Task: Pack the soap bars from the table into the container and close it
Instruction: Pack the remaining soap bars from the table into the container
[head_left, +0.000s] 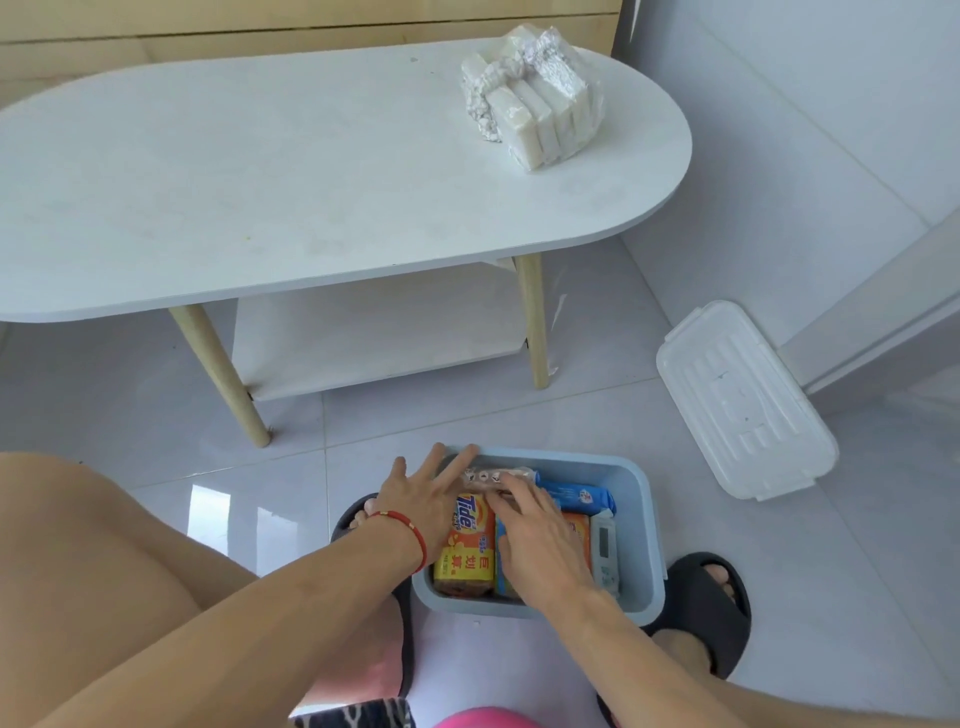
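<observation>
A light blue container (636, 525) stands open on the floor between my feet, holding several wrapped soap bars: an orange Tide bar (467, 545), a blue pack (576, 496) and a brownish pack (498, 475) along the far wall. My left hand (426, 499) rests flat over the container's left rim, fingers spread. My right hand (535, 540) lies palm down on the bars inside, fingertips touching the brownish pack. A clear bag of white soap bars (535, 104) sits on the white table (260, 182) at its far right. The white lid (743, 400) lies on the floor to the right.
The oval table has wooden legs (221, 374) and a lower shelf (374, 338). My black slippers (711, 603) flank the container on the glossy tiled floor. A wall and door frame (857, 322) run along the right.
</observation>
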